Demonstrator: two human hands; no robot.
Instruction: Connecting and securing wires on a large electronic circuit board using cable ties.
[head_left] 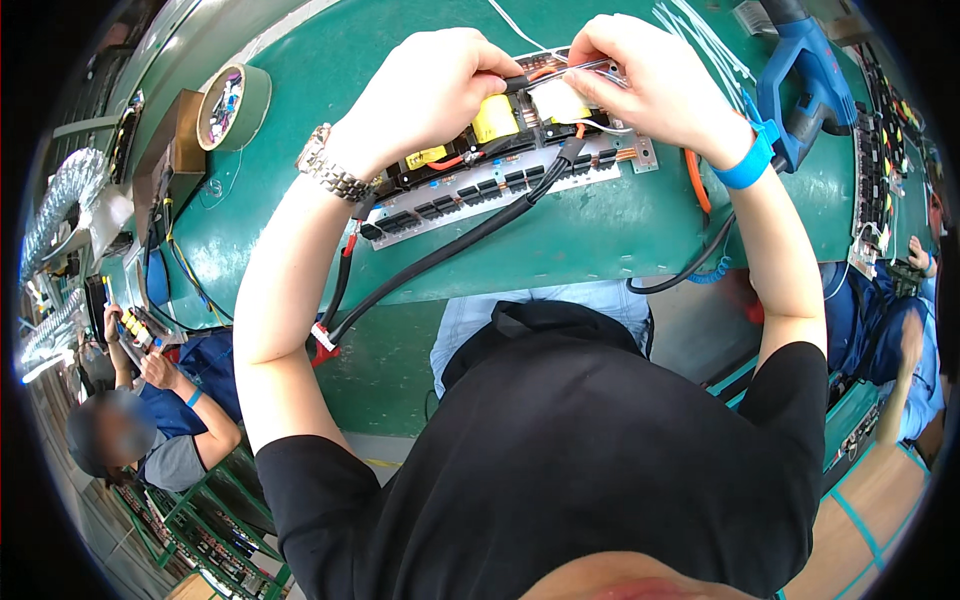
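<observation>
A long circuit board assembly (480,195) with yellow-wrapped transformers (494,119) and a row of black components lies on the green bench. My left hand (430,95), with a metal watch at its wrist, is closed in a pinch on a black-sleeved wire (516,84) over the board's far side. Close to its right, my right hand (650,85) pinches thin wires (592,68). Beside those fingertips is a white piece (556,101) whose kind I cannot make out. From the board a thick black cable (450,248) runs toward me, ending in a white connector (323,337).
A ring-shaped tub (234,108) of small parts stands at the left. White cable ties (705,40) and a blue power tool (800,85) are at the far right, near another board (872,190). A blue wrist strap (750,160) circles my right wrist. People work on both sides.
</observation>
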